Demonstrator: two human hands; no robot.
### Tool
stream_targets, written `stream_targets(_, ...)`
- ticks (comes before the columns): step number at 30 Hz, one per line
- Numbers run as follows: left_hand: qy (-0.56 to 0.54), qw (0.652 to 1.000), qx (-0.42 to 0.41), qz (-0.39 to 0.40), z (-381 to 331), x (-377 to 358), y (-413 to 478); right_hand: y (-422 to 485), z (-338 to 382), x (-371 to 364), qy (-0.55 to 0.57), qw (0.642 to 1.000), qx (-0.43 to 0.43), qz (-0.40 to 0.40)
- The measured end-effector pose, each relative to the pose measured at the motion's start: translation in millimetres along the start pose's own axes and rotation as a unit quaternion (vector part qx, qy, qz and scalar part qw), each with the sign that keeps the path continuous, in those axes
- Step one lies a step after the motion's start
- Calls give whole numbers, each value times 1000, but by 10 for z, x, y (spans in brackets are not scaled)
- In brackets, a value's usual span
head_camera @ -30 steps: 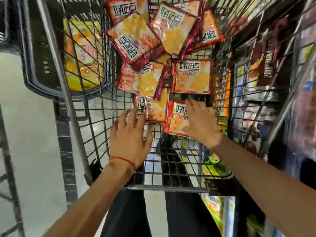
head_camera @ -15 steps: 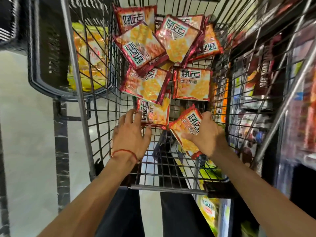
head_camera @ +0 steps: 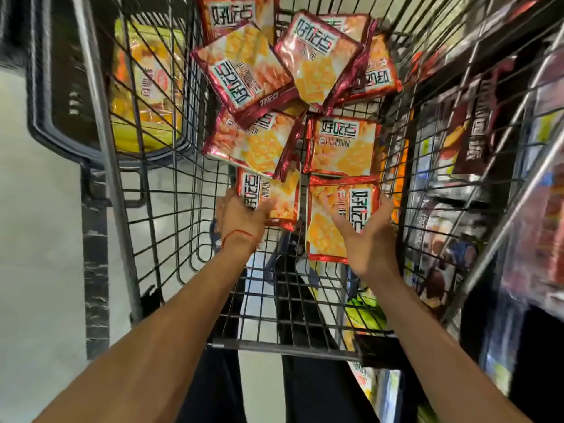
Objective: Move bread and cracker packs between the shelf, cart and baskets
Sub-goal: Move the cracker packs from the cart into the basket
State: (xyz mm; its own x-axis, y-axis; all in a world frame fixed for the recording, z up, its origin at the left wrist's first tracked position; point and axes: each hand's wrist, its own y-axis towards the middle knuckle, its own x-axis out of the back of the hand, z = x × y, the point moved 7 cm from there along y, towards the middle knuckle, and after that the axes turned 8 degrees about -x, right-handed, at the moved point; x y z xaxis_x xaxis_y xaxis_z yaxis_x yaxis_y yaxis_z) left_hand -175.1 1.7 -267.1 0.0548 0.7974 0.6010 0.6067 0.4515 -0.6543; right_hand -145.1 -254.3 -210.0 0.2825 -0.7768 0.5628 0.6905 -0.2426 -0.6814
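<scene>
Cart mesh [head_camera: 171, 209]: hands [head_camera: 244, 218] (apparently) hold packs [head_camera: 338, 227].

Nine red cracker packs [head_camera: 341, 148], one yellow pack [head_camera: 146, 96], one wire cart [head_camera: 287, 346], one black basket [head_camera: 55, 117].

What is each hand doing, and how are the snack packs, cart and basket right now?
Left hand, grips the left cracker pack by its edge.
Right hand, holds the right cracker pack.
Other cracker packs, piled in the cart.
Yellow pack, lying in the black basket.
</scene>
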Motion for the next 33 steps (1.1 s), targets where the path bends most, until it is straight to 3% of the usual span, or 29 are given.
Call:
stream_targets(4,-21,998,48,29,67,113,-194,-253,139,175,-13,1000,-8,8)
stream_targets(9,-18,999,10,40,-196,637,-896,-710,402,512,-4,999,-11,40)
stream_targets(15,-163,986,-31,-13,-355,1267,-1732,-1362,744,864,14,999,28,41)
stream_targets(19,-185,978,-73,-58,-354,1733,-2133,-1788,977,928,48,995,78,35)
stream_targets(26,-254,955,-83,-130,240,2467,-2508,-2515,1301,554,47,985,142,85)
stream_targets(33,-327,928,-76,-161,1289,3179,-2761,-3367,1440,-402,42,975,182,120)
